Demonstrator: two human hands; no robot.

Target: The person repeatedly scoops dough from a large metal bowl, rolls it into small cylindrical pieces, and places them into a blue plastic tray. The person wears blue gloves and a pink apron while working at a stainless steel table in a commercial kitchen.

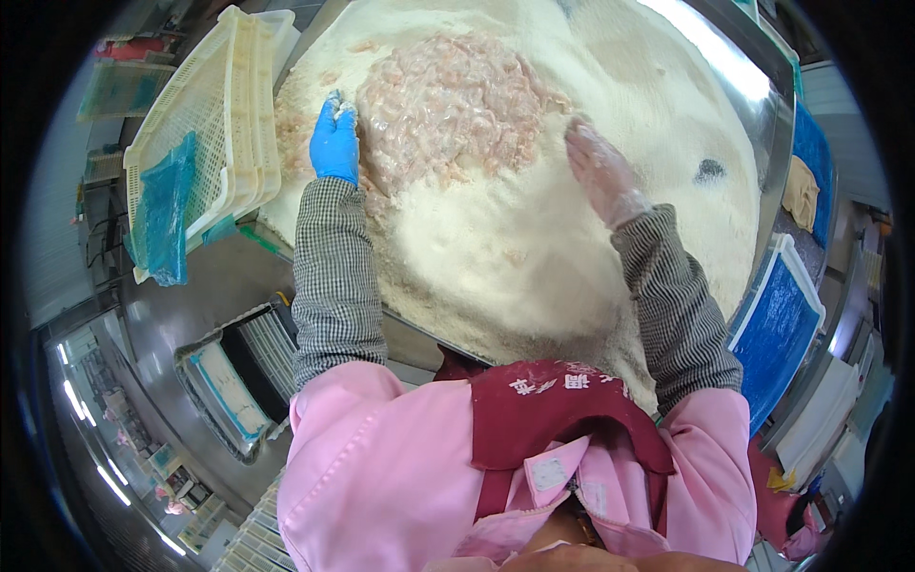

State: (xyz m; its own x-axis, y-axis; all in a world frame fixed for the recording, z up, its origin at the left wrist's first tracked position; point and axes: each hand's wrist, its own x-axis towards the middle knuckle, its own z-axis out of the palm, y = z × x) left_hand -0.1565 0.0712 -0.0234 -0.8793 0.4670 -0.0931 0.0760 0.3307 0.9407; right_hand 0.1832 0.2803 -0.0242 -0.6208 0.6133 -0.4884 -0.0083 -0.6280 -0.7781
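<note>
A mound of wet, pale pink raw meat pieces point(454, 107) lies on a wide bed of cream-white powder or fine crumbs point(493, 250). At the mound's left edge is my left hand point(334, 139) in a blue glove, fingers pointing away from me, their tips coated with powder. My right hand point(604, 171), in a thin clear glove, lies to the right of the mound over the powder, its fingers extended towards the meat's right edge. Neither hand shows anything gripped. Checked sleeves cover both forearms.
Stacked cream plastic baskets point(250, 114) stand at the left, with a blue-green plastic sheet point(168, 207) on them. A metal rim point(783, 143) bounds the powder at the right. Beyond it are a blue tray point(775, 336) and a beige cloth or glove point(800, 193). A person in pink is partly visible lower right.
</note>
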